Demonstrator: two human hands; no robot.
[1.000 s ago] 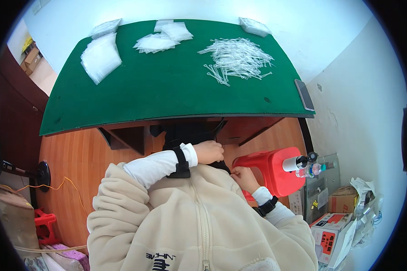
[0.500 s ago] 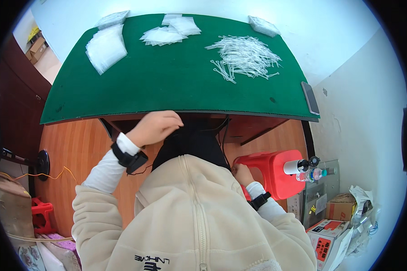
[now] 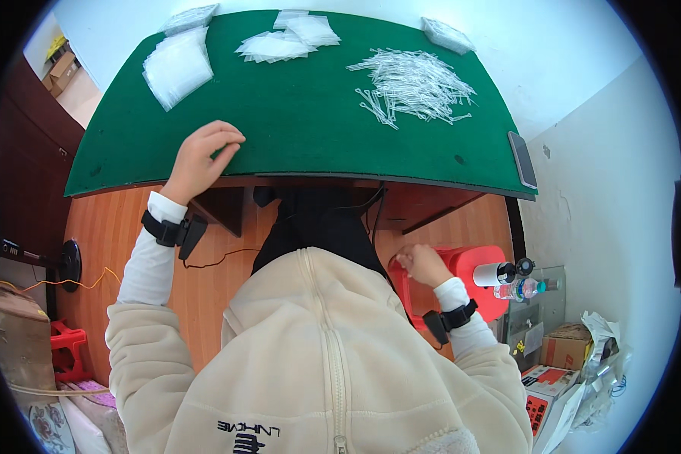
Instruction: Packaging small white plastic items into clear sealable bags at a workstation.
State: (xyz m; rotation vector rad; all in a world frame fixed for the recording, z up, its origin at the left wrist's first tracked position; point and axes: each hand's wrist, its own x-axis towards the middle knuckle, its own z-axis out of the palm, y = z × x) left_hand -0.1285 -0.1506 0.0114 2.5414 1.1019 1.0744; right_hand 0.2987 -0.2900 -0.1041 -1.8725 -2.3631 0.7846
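Observation:
My left hand point(image 3: 204, 157) is over the near left part of the green-topped table point(image 3: 280, 147), its fingers loosely bent and the thumb a little apart, with nothing seen in it. Farther off lies a fanned stack of clear plastic bags point(image 3: 177, 69). Below the table's near edge, on the right, my right hand point(image 3: 422, 265) hangs beside a red plastic stool point(image 3: 469, 284). Its fingers are half bent and no thing shows between them. A heap of thin, clear looped plastic sticks point(image 3: 412, 87) lies on the right half of the table.
More clear bags point(image 3: 280, 45) lie at the back middle. Bag packs stand at the back left point(image 3: 191, 19) and back right point(image 3: 446, 34). A phone point(image 3: 522, 160) rests at the right edge. A white cup point(image 3: 494, 275) and a bottle point(image 3: 518, 290) are by the stool, boxes point(image 3: 564, 346) beyond.
My left hand has risen from the table's near edge and moved left, over the tabletop. My right hand has come up and slightly right, away from my lap.

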